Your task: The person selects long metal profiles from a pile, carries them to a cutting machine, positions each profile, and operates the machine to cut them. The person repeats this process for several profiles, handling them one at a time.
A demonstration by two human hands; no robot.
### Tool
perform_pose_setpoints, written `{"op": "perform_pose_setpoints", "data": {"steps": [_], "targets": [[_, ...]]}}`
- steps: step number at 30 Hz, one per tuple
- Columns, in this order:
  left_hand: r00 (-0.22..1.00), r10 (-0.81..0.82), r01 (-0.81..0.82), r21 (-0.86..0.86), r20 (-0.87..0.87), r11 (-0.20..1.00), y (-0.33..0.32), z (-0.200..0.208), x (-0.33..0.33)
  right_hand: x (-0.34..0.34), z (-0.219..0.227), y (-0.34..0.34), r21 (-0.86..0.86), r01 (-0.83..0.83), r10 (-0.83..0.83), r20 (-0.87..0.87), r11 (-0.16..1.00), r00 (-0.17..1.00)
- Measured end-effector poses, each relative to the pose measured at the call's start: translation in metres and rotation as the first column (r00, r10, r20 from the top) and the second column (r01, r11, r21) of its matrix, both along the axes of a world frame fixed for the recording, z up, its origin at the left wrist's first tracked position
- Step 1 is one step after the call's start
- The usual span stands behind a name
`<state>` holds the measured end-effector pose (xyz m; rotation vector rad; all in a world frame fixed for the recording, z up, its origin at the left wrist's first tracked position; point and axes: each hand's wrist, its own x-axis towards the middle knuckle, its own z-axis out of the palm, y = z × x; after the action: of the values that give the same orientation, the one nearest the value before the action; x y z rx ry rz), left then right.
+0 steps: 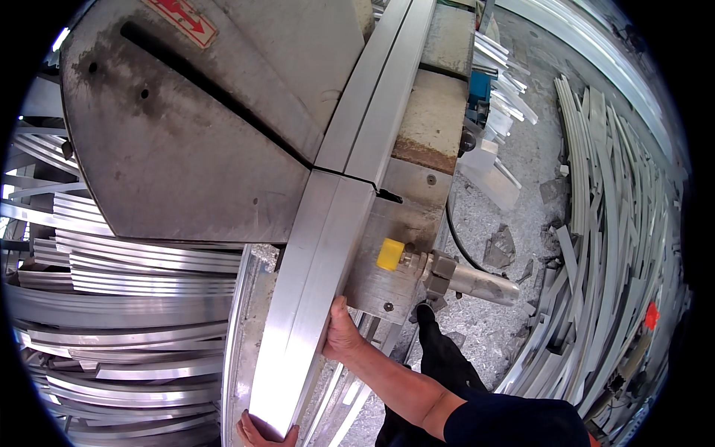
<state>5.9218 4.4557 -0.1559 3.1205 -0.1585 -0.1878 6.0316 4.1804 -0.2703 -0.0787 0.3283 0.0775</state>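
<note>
A long silver aluminium profile (305, 290) lies along a saw table, its near end toward me. My left hand (266, 434) grips that near end, its fingers and thumb on opposite sides. Farther up, my right hand (342, 335) holds the right edge, with the thumb up along the side and the other fingers mostly hidden. A dark gap crosses the metal at the saw slot. Beyond it, a far length of profile (372, 104) continues in line, slightly offset. A clamp with a yellow pad (390, 254) stands right of the near piece, apart from it.
A grey metal plate (208, 164) with a slanted slot lies left of the profile. Stacked aluminium profiles (141, 305) fill the lower left. Long strips (596, 194) lie piled at the right. Offcuts (506, 97) and shavings litter the floor. A black hose (456, 235) hangs by the clamp.
</note>
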Motion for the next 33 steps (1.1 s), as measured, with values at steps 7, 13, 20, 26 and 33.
{"op": "perform_pose_setpoints", "data": {"steps": [7,13,20,26,33], "targets": [[1.0,0.022,-0.022,0.016,-0.02,1.0,0.001,0.0,-0.001,0.0,0.003,0.0,-0.01,-0.003,0.002,-0.046,1.0,0.999],[1.0,0.012,-0.012,-0.007,-0.019,1.0,0.002,0.0,0.0,0.0,0.003,-0.002,-0.015,-0.001,0.0,-0.023,1.0,1.0],[0.999,0.031,-0.031,-0.004,-0.009,1.0,0.002,0.0,-0.001,0.0,0.003,-0.002,-0.032,0.001,-0.002,-0.022,1.0,1.0],[1.0,-0.014,0.015,-0.033,0.01,0.999,0.013,-0.007,-0.004,0.0,0.004,-0.002,-0.036,0.003,-0.004,-0.032,0.999,0.999],[0.998,0.051,-0.052,-0.033,-0.044,0.998,0.006,-0.002,-0.002,0.001,0.005,-0.003,-0.024,0.008,-0.008,-0.009,1.0,1.0]]}}
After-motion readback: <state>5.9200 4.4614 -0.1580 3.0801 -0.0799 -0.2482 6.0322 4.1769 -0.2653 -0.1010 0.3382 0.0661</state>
